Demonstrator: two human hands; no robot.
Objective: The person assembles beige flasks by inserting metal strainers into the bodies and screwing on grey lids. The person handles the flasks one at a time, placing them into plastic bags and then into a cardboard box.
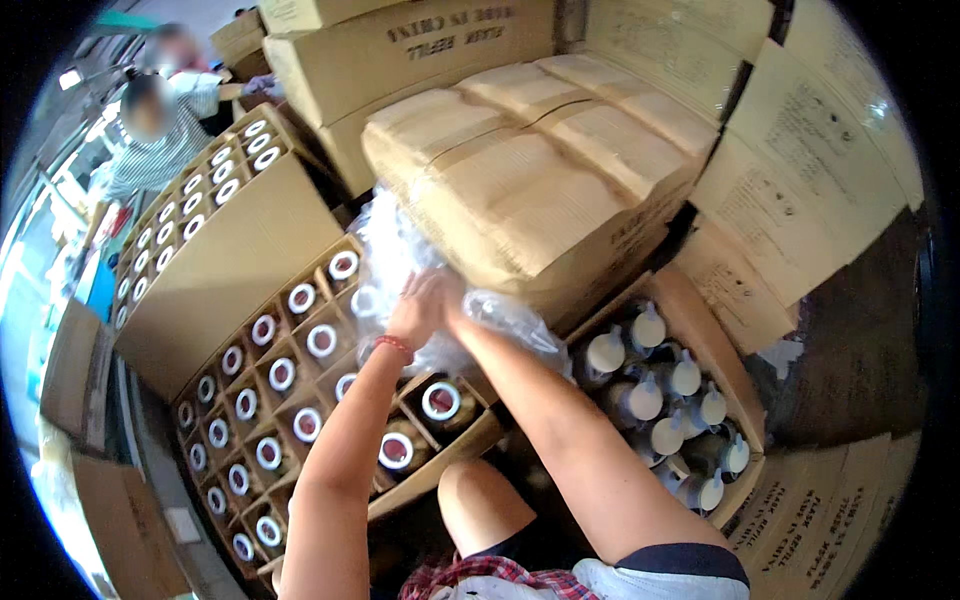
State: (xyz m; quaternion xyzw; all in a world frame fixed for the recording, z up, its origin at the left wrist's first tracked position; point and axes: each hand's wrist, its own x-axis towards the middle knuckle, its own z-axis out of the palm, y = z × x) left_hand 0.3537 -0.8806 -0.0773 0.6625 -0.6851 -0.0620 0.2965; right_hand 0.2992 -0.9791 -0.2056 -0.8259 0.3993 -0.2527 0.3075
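Between the divided carton and the tall sealed box, both hands meet on a crumpled sheet of clear plastic wrap (400,240). The left hand (415,310), a red band at its wrist, has its grip clenched on the wrap with fingers curled into the film; the right hand (452,300) presses just beside it, mostly hidden by the left one, so I cannot tell how its grip stands. The wrap lies over the upper corner of the open divided carton (300,370), whose cardboard cells hold upright flask refills with white-ringed red mouths. Close above the hands, the sealed box (540,170) with taped flaps overhangs and blocks the way upward. To the right, an open carton (700,330) holds loosely packed flasks with white tops (650,400). To the left, a second cell carton (200,200) sits tilted, and beyond it a person in a striped shirt (150,150) is bent over. Brown printed cartons (800,170) close off the right side. Free room is tight, only the narrow gap near the bare knee (480,500).
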